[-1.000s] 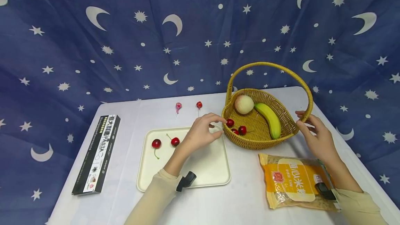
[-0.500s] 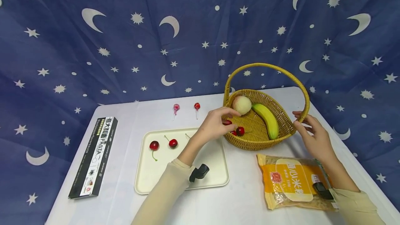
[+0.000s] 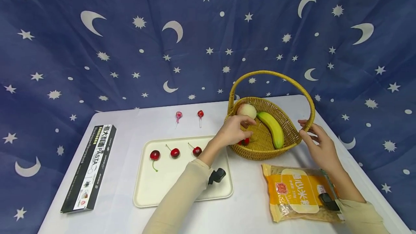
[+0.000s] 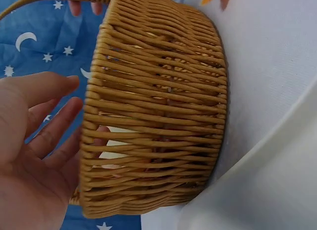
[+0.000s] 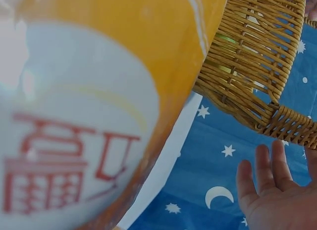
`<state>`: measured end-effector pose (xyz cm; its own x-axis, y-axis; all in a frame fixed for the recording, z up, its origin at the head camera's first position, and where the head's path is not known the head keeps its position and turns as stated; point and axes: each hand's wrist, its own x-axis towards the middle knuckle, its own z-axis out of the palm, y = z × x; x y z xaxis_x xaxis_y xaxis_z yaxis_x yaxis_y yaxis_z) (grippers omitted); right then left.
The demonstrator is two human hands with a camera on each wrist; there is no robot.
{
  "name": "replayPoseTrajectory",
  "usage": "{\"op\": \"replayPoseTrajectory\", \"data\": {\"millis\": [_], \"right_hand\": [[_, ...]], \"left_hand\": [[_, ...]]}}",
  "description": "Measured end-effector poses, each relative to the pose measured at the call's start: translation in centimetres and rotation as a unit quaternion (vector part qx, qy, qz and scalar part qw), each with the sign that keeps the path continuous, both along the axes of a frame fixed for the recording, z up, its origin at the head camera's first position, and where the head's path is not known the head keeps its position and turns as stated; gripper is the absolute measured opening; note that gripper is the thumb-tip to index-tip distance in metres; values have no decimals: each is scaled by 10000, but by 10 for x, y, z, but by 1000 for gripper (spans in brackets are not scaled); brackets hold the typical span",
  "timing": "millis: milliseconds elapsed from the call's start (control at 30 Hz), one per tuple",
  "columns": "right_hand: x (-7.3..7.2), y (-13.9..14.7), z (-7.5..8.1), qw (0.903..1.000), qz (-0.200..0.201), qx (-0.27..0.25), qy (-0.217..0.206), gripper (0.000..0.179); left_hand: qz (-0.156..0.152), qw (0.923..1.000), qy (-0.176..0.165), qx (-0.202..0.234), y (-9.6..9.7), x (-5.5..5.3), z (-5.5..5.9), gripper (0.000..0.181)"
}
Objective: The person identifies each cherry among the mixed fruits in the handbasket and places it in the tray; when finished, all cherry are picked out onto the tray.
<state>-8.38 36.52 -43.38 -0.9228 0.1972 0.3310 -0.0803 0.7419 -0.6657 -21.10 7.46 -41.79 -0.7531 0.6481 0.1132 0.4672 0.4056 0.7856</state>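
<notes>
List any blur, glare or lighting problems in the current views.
Head view: fairly even light, large lettering on the box readable; left wrist view: the basket mostly crisp in its weave; right wrist view: the bag looms close and out of focus, with washed-out glare near the picture's left edge.

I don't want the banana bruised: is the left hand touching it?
Apart: in the head view, bare basket floor shows between the left hand and the banana.

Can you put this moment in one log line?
left hand: over basket rim; right hand: at handle base; basket contents: peach, banana, cherries; tray: three cherries visible
</notes>
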Motion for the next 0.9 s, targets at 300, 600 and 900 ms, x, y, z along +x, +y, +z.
{"op": "replayPoseTrajectory", "data": {"millis": [300, 600, 900], "right_hand": [[-1, -1, 0, 10000, 57, -60, 21, 40], [2, -1, 0, 10000, 11, -67, -69, 40], [1, -1, 0, 9999, 69, -77, 21, 40]], "left_hand": [[-323, 9990, -66, -292, 7, -7, -7, 31], [-530, 9858, 202, -1581, 22, -10, -9, 30], [-718, 9695, 111, -2342, 31, -11, -7, 28]]}}
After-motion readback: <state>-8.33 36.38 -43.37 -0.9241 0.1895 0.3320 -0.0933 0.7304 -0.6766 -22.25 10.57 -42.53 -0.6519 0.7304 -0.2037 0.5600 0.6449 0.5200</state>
